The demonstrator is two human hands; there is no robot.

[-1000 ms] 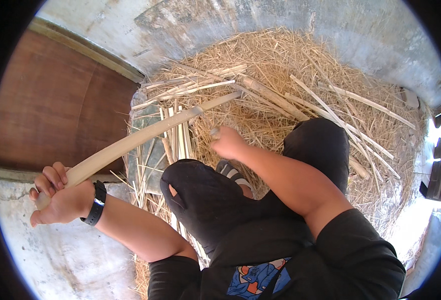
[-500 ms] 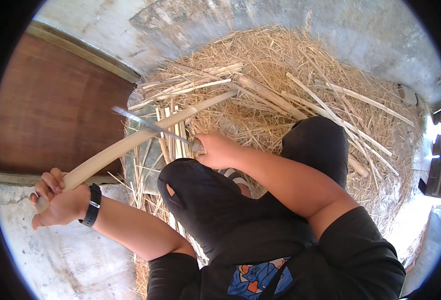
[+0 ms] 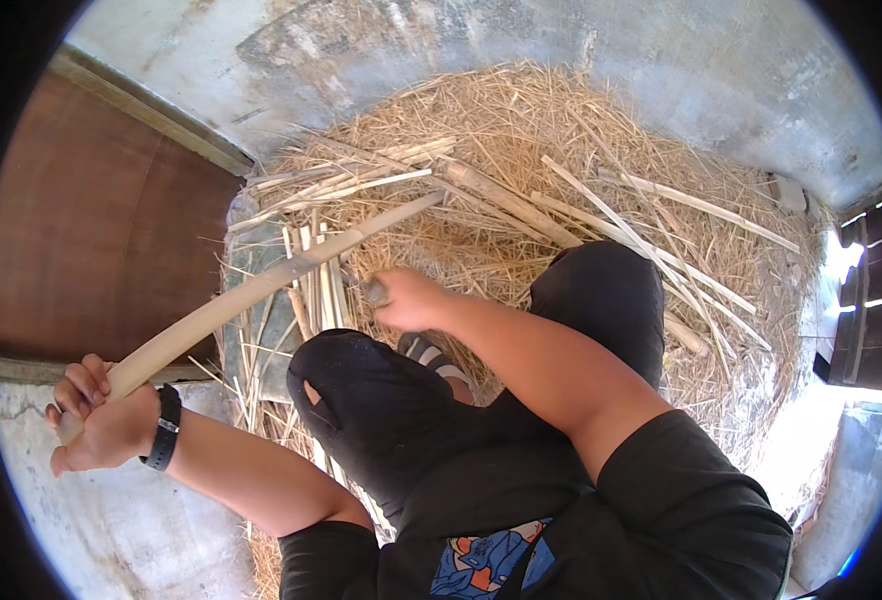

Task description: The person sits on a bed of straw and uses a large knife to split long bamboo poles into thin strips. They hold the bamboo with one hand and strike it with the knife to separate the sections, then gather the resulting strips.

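Note:
My left hand [image 3: 101, 415], at the far left, is closed around the near end of a long split bamboo piece [image 3: 246, 293]. The bamboo slants up and to the right, its far end by the straw. Closed on the handle of a knife [image 3: 376, 292], my right hand [image 3: 411, 300] is just right of the bamboo, above my bent knee. The knife's blade can hardly be made out in this view. Beneath the bamboo lie several thin pale bamboo strips [image 3: 333, 290].
Straw [image 3: 521, 110] covers the floor ahead, with more bamboo pieces [image 3: 506, 200] lying across it. A stained wall [image 3: 681, 90] closes off the far side. At left is a brown door panel [image 3: 101, 230]. My sandalled foot [image 3: 426, 352] rests between my knees.
The knife blade, seen crossing the bamboo before, no longer shows there. My right hand still grips the handle, and the bamboo stays in my left hand. The whole view has shifted slightly.

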